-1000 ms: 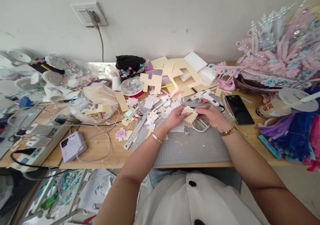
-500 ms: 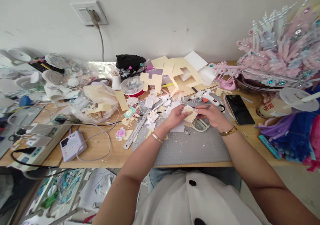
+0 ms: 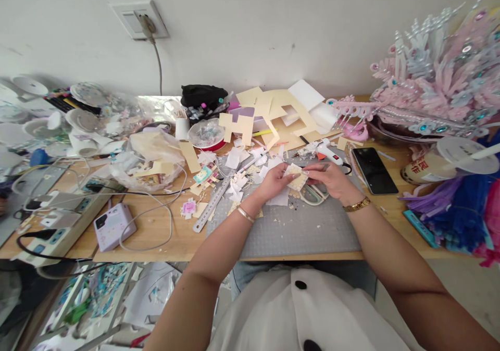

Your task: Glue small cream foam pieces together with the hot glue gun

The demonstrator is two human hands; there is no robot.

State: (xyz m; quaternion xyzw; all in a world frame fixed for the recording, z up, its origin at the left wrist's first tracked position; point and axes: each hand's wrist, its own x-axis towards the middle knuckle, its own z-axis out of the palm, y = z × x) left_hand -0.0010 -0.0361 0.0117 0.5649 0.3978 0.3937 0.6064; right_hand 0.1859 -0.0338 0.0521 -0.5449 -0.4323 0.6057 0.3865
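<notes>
The desk (image 3: 164,236) ran right across the view, and on it lay the grey mat (image 3: 300,231), strewn with paper scraps (image 3: 235,158)! Over at the right, beside the cup (image 3: 433,163), lay the phone (image 3: 375,171). The ruler (image 3: 213,205) slanted over the mat's left edge. And there, above the mat, was the card (image 3: 297,180), pinched between both hands: fingers of the left hand (image 3: 326,178) closed on its right side, those of the right hand (image 3: 276,180) closed on its left, scissors (image 3: 313,195) just beside it!
</notes>
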